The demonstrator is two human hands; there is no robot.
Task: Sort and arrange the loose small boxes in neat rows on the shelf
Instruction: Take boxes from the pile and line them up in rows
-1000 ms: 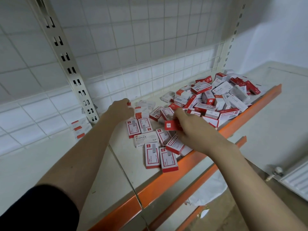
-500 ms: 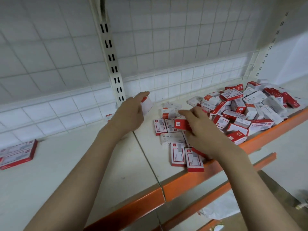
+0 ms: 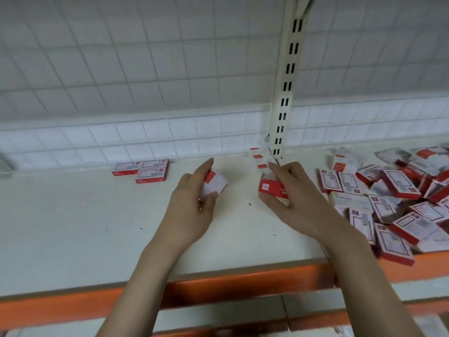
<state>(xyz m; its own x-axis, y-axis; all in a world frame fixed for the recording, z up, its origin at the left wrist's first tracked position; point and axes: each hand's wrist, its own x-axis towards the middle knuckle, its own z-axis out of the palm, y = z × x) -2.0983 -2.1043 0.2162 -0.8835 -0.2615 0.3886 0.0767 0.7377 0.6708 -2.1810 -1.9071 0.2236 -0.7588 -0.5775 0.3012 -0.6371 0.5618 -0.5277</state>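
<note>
While both hands are now carrying boxes away from the pile, the white-and-red box (image 3: 215, 183) in the left hand (image 3: 192, 210) is being held just above the bare stretch of the shelf (image 3: 73, 227), its fingers (image 3: 205, 167) and thumb curled round it. A second ago that hand was reaching in among the scattered boxes near the upright; half a second ago it was lifting this box clear, and it is now travelling leftward. The right hand (image 3: 296, 200) is likewise pinching a red box (image 3: 272, 187) between thumb and fingers, having drawn it out of the pile it was picking through earlier; whether that box is touching the shelf I cannot tell. The view is also swinging left, so a small tidy group of three boxes (image 3: 143, 169) is coming into sight against the back of the shelf, well apart from the hands.

The loose pile (image 3: 393, 198) is lying to the right, past the slotted upright (image 3: 284, 93), with many boxes tumbled at all angles, some close to the orange front edge (image 3: 230, 285). A few boxes (image 3: 260, 159) are standing at the foot of the upright.

Judging from this, the sorting is barely begun: the two carried boxes are probably heading toward the tidy group, and most of the pile is waiting.
</note>
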